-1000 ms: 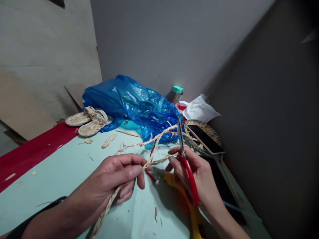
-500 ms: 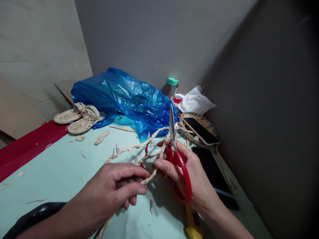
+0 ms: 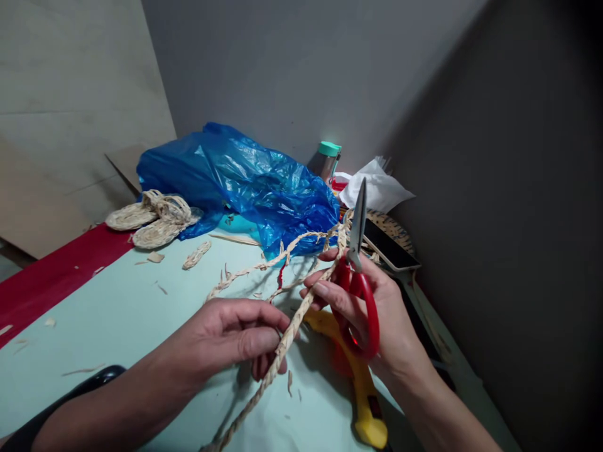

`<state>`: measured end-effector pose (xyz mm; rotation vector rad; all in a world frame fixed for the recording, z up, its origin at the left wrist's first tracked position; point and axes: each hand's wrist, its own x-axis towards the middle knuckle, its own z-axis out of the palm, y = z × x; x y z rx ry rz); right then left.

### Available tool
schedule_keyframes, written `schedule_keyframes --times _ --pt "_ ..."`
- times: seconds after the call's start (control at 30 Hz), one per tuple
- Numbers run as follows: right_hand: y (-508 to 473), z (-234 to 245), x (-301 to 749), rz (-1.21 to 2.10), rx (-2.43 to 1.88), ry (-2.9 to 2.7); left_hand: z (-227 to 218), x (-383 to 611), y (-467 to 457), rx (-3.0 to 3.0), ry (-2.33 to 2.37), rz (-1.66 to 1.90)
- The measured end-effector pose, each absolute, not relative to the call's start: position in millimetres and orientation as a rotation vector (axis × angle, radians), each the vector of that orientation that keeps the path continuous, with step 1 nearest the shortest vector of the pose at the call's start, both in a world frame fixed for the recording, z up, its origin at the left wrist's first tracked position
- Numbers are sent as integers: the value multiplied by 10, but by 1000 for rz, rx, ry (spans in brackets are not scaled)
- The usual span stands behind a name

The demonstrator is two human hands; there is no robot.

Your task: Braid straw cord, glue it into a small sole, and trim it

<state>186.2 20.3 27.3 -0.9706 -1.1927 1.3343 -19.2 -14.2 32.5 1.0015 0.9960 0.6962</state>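
A pale braided straw cord runs slantwise from my right fingers down to the lower edge of the view. My left hand has its thumb and fingertips around the middle of this cord, the fingers partly behind it. Higher up, my right hand pinches the cord between thumb and fingers. It also carries scissors with red handles, blades together and pointing up. Another length of braided straw with loose ends loops behind the hands. A thin red string lies among the strands.
Below my right hand lies a yellow tool, shaped like a glue gun. Small woven straw slippers and a blue plastic bag are at the back. A phone rests on a woven basket, near a green-lidded bottle. Straw scraps litter the table.
My right hand has moved up and right with the scissors. The cord has been drawn straighter, and a longer braided stretch now shows past my left hand.
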Motion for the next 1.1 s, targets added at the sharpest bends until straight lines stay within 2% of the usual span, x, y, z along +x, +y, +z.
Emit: schedule_keyframes --times 0.27,0.6,0.83,1.0,1.1 --pt "168 315 1835 1385 -928 -1130 415 -150 -140 1144 1057 640" --pt "287 309 1954 1295 -964 -986 296 -149 6 1519 1041 483" --pt "166 458 1926 1452 -760 -782 819 -306 63 1916 1025 332" --pt "127 567 1940 1428 -676 -747 1160 -468 305 2421 1105 227" --pt "161 603 1908 1401 -653 -759 1347 -490 546 2479 1087 185"
